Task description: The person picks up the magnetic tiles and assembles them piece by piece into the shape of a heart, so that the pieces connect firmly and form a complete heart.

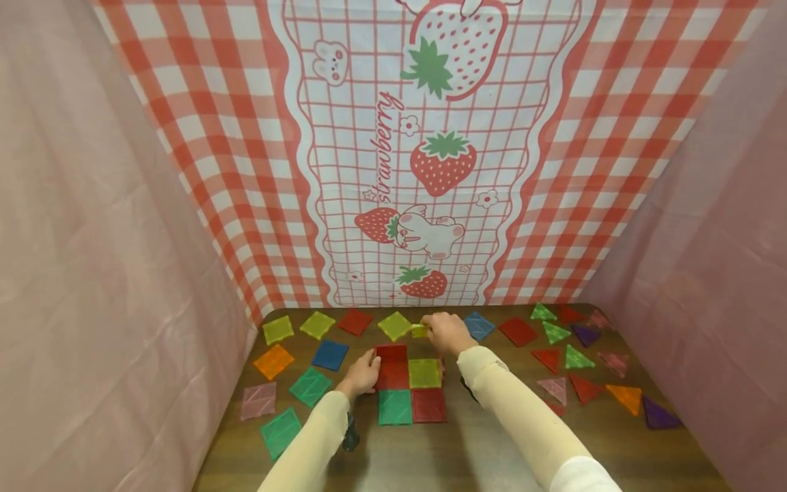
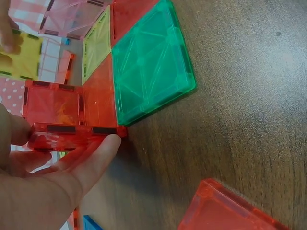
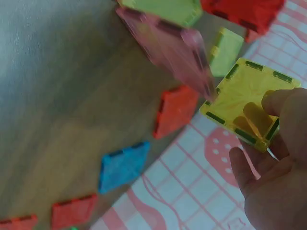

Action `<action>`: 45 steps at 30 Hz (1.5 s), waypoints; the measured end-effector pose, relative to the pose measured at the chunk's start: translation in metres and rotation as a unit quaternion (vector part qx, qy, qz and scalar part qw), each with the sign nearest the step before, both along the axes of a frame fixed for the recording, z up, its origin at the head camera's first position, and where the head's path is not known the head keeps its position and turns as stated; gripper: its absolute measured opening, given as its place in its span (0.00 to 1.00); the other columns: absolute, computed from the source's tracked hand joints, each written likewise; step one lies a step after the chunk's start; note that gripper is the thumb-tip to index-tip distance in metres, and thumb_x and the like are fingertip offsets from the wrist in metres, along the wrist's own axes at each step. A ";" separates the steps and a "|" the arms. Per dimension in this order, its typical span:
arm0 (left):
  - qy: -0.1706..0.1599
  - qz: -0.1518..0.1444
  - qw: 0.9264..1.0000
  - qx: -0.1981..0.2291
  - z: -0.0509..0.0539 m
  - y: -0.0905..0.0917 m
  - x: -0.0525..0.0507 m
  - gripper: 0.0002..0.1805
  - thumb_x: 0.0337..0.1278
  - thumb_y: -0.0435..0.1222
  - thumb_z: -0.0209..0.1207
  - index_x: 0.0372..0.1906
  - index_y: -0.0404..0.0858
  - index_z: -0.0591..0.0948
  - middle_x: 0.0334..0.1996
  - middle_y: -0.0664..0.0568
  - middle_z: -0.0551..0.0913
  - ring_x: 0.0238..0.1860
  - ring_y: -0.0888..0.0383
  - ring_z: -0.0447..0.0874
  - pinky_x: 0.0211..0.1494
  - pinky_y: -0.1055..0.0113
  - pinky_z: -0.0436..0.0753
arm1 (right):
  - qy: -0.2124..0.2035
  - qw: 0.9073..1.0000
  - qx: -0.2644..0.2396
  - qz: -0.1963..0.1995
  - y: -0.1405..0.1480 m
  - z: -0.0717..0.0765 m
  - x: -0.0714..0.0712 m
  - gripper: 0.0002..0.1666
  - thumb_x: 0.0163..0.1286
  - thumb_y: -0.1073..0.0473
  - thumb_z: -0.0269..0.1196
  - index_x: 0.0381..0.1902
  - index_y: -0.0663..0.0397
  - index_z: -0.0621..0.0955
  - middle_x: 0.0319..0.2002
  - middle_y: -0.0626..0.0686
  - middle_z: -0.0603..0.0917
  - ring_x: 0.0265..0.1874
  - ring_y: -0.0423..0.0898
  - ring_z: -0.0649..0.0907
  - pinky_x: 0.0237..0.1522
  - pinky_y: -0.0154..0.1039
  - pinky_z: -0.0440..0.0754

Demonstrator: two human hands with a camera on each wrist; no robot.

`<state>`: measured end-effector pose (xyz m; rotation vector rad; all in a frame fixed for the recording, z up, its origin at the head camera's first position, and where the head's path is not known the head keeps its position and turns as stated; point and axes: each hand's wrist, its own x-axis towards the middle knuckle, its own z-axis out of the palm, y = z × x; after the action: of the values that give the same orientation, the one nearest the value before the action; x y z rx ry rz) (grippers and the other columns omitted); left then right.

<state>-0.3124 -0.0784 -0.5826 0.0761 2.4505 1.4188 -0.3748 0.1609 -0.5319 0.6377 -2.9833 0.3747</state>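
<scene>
My right hand (image 1: 450, 333) pinches a yellow square magnetic tile (image 3: 247, 103) by its edge, above the back of the table. My left hand (image 1: 361, 374) is at the left side of a tile structure, its thumb and fingers holding a red upright magnetic tile (image 2: 62, 139). Another red tile (image 1: 391, 353) stands at the back. Flat in the structure lie a red tile (image 1: 393, 377), a yellow tile (image 1: 425, 374), a green tile (image 1: 395, 407) and a dark red tile (image 1: 428, 405). To the right, a pink tile (image 3: 168, 50) stands upright.
Loose square tiles, including a blue one (image 1: 330, 355) and an orange one (image 1: 274, 361), lie to the left. Several triangular tiles, such as a purple one (image 1: 660, 414), lie to the right. A strawberry-print cloth (image 1: 424, 205) hangs behind the table (image 1: 492, 451).
</scene>
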 end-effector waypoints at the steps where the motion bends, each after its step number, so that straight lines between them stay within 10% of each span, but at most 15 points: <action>1: 0.002 -0.002 1.000 -0.002 0.000 0.000 0.000 0.29 0.82 0.39 0.41 0.78 0.29 0.57 0.72 0.25 0.62 0.57 0.33 0.80 0.41 0.54 0.88 | 0.002 1.000 0.005 0.000 -0.002 -0.003 0.001 0.15 0.71 0.66 0.61 0.53 0.54 0.86 0.45 0.56 0.89 0.39 0.54 0.88 0.41 0.53 0.86; 19: 0.013 -0.005 1.000 -0.015 -0.005 0.000 0.001 0.30 0.82 0.42 0.41 0.78 0.30 0.57 0.72 0.26 0.64 0.57 0.35 0.82 0.42 0.54 0.88 | -0.106 0.992 -0.062 -0.005 -0.010 -0.035 0.006 0.16 0.73 0.68 0.58 0.55 0.57 0.84 0.52 0.59 0.86 0.50 0.55 0.85 0.49 0.50 0.83; 45: 0.009 0.007 1.000 -0.007 -0.009 0.011 0.006 0.30 0.80 0.44 0.44 0.74 0.26 0.64 0.68 0.28 0.72 0.67 0.31 0.71 0.68 0.39 0.73 | -0.044 0.993 -0.058 -0.089 0.010 -0.046 0.019 0.07 0.68 0.60 0.67 0.41 0.55 0.88 0.37 0.55 0.89 0.29 0.49 0.86 0.33 0.49 0.85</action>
<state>-0.3063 -0.0678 -0.5913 0.0676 2.4795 1.4127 -0.3556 0.1708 -0.5778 0.3498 -3.0399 0.5714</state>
